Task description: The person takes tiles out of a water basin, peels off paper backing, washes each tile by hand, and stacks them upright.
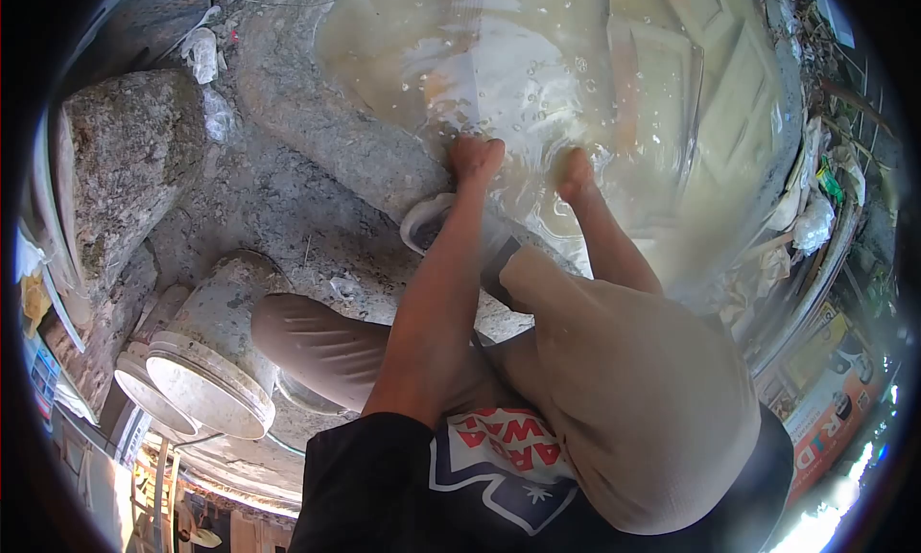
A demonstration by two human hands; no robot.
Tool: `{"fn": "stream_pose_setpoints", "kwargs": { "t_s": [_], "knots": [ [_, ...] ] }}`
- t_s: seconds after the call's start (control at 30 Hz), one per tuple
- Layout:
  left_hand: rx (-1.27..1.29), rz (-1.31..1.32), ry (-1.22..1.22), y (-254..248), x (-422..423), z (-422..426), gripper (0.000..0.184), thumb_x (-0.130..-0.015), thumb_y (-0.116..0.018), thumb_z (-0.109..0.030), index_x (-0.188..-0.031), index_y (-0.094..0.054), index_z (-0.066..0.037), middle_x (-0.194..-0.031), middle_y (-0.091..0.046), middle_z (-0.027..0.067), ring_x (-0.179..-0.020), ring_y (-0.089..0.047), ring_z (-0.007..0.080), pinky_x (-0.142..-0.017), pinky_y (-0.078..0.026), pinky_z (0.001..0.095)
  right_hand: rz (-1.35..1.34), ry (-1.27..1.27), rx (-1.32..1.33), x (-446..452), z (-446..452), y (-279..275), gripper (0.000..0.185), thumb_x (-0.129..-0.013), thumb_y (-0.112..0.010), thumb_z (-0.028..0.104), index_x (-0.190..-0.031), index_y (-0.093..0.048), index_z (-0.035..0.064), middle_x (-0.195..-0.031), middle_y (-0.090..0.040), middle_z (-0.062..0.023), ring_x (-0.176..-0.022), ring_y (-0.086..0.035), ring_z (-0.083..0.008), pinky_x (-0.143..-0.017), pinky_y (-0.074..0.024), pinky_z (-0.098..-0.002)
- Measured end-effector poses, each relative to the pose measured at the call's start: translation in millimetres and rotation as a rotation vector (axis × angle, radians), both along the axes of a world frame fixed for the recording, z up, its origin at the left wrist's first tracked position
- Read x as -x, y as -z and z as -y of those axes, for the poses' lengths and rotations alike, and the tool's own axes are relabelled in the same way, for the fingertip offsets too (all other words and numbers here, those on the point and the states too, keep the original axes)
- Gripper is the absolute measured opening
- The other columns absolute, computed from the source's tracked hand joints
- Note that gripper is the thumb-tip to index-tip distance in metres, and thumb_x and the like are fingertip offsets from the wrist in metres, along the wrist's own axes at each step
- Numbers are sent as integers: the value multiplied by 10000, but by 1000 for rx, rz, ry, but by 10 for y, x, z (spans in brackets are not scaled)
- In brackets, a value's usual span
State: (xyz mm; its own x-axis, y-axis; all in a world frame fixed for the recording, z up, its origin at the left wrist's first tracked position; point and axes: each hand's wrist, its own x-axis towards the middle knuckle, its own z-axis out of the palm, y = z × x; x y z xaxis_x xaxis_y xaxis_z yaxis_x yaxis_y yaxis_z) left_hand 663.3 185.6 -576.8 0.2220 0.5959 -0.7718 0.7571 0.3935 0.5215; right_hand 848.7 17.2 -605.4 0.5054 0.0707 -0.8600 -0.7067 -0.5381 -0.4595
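Observation:
My left hand (477, 158) is at the near edge of a pool of cloudy water (384, 45), its fingers curling down out of sight under the surface. To its right, my right hand (576, 176) dips into the same water, and its fingers are hidden too. Pale flat panels (662, 83) with straight edges lie under the water, some overlapping on the right. A whitish panel (518, 69) shows just beyond my hands. Whether either hand grips a panel cannot be seen. Beside my left forearm stands a small round-rimmed container (426, 225).
A rough concrete rim (336, 131) borders the pool on the left. Dirty buckets (211, 385) and a large rough block (129, 160) stand at the left. Plastic scraps and litter (814, 222) line the right edge. My bent knee (633, 380) rises in front of my right arm.

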Motion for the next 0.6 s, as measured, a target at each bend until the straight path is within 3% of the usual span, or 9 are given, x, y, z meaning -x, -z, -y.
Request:
{"fn": "stream_pose_setpoints", "kwargs": {
  "t_s": [0.07, 0.17, 0.3, 0.5, 0.6],
  "knots": [
    [-39, 64, 0, 21, 39, -6, 486, -777, -639, -277, -1026, -764, 121, -1140, -735, 378, -1140, -704, 534, -1037, -567, 510, -136, 339, -149, 9, -190, -201, 352, -1054, -512, 364, -1214, -695, 109, -1151, -715, -96, -1035, -704, -278, -912, -595, -443],
    [-49, -26, 37, -23, 30, -42, 505, -776, -648, -306, -1014, -767, 123, -1144, -735, 379, -1144, -705, 529, -1036, -566, 510, -65, 272, -233, -170, 287, 455, 326, -1058, -525, 327, -1239, -703, 123, -1209, -726, -98, -1024, -716, -272, -901, -616, -455],
    [-91, 12, -4, 268, 48, 50, 513, -773, -660, -350, -953, -775, 116, -1066, -746, 373, -1078, -725, 529, -988, -579, 523, -220, 322, -412, -216, 316, 568, 319, -1063, -512, 303, -1246, -706, 127, -1236, -725, -54, -1092, -690, -248, -916, -590, -430],
    [-123, 39, -49, 58, 60, 10, 513, -799, -639, -379, -885, -777, 107, -971, -740, 380, -992, -736, 541, -923, -587, 540, -179, 405, -363, -189, 301, 568, 303, -1059, -522, 295, -1244, -693, 127, -1242, -722, -41, -1118, -681, -257, -917, -585, -437],
    [-139, 34, -13, -24, 74, 26, 523, -819, -628, -383, -907, -777, 110, -991, -741, 379, -1000, -735, 539, -931, -583, 540, -163, 506, -274, -43, 122, 66, 308, -1048, -533, 284, -1246, -668, 92, -1231, -718, -86, -1098, -687, -302, -908, -592, -477]
  ]
}}
